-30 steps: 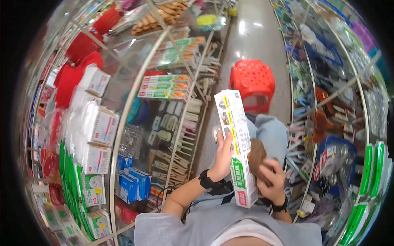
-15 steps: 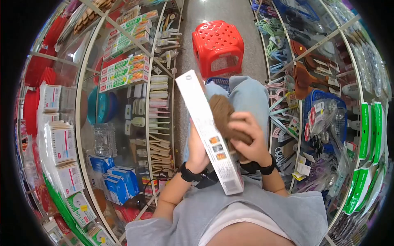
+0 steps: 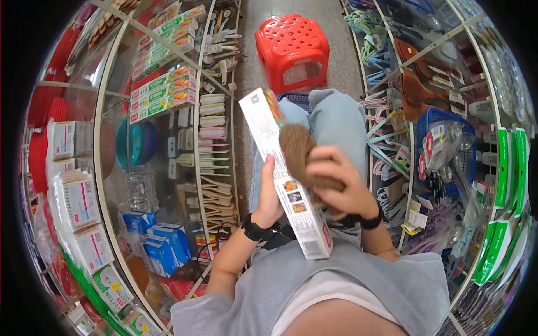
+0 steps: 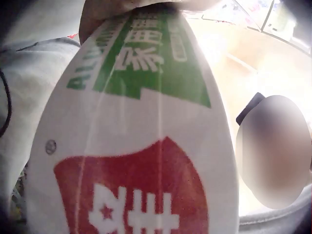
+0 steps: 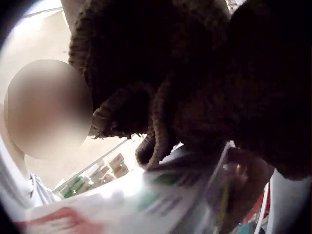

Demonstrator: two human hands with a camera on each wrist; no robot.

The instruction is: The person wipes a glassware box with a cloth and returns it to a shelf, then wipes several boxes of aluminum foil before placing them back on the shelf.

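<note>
Cardboard, white and long, the box (image 3: 283, 179) is held slantwise before the person's chest, above the knees in blue jeans (image 3: 336, 120); its near end lies close to the grey shirt (image 3: 358, 280), its far end points toward the red stool (image 3: 291, 47) standing in the aisle; the left hand (image 3: 268, 196) grips the box along its left long edge, fingers closed on it; the right hand (image 3: 336, 182) clutches a brown cloth (image 3: 297, 147), fingers curled round it, pressing it against the box's right face; the left wrist view shows green and red print on the box; shelves of packaged goods (image 3: 162, 92) flank the aisle.
</note>
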